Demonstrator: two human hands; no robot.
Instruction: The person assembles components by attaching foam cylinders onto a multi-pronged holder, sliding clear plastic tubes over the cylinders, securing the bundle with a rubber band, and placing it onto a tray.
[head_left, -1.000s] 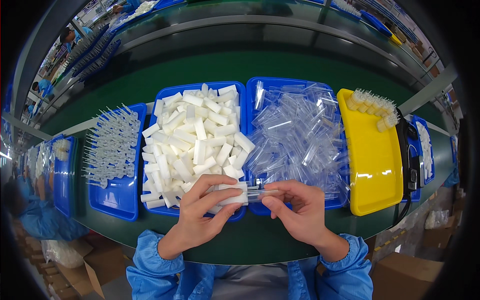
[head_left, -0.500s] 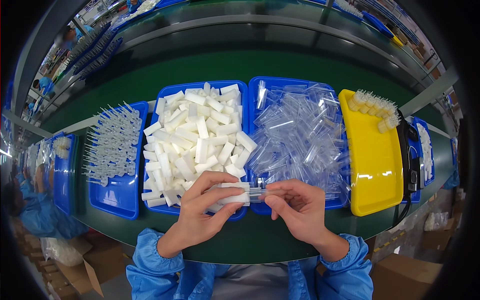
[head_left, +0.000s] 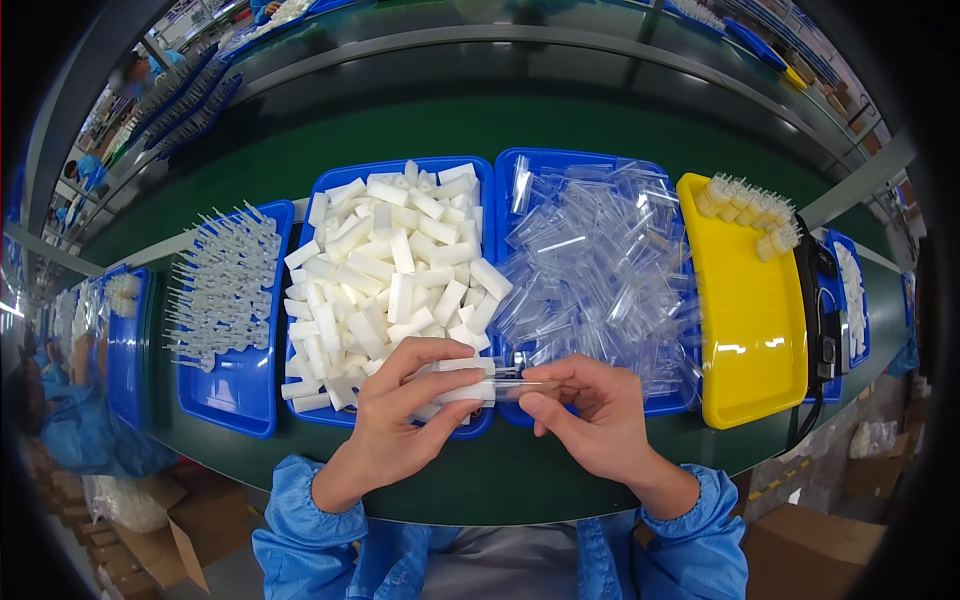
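Observation:
Over the front edges of the two middle trays, my left hand (head_left: 415, 405) is closed round white foam-like blocks (head_left: 467, 388), seemingly two side by side. My right hand (head_left: 590, 410) pinches a clear plastic tube (head_left: 515, 388), whose left end meets the near block; how far it goes in is hard to see. Another clear piece (head_left: 507, 369) sticks out from the upper block. Behind my left hand, a blue tray holds a heap of similar white blocks (head_left: 400, 260). Behind my right hand, loose clear tubes (head_left: 600, 260) fill a second blue tray.
On the right stands a yellow tray (head_left: 755, 330) with several pale bristly pieces (head_left: 750, 210) at its far end. A blue tray (head_left: 230, 400) at left bears rows of thin-tipped white parts (head_left: 225, 285). Cardboard boxes (head_left: 815, 545) lie below the green table (head_left: 480, 490). Other people sit farther left.
My right hand has shifted slightly left and up with the clear tube. The left hand has moved slightly, and a clear piece at the upper block now shows apart from the lower tube.

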